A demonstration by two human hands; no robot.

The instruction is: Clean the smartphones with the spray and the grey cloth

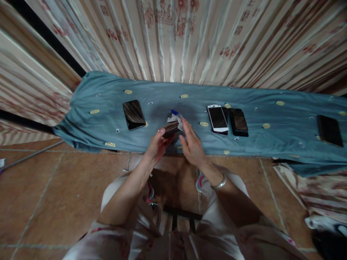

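My left hand (158, 143) is closed around a dark smartphone (171, 129), its thumb along the near edge and the glossy screen tilted up. At the phone's right end, my right hand (192, 144) grips a crumpled whitish cloth or tissue (179, 121) that touches the phone. A small blue-tipped item (175, 112) sticks out just beyond the cloth; whether it lies on the bench or is held, I cannot tell. Both hands are above the front part of a bench covered with a teal cloth (162, 94).
A black phone (133, 115) lies to the left. On the right are a white phone (218, 118), partly over another, and a dark phone (238, 122) on a stack. Another dark phone (330, 130) is at the far right. Curtains (173, 43) hang behind the bench.
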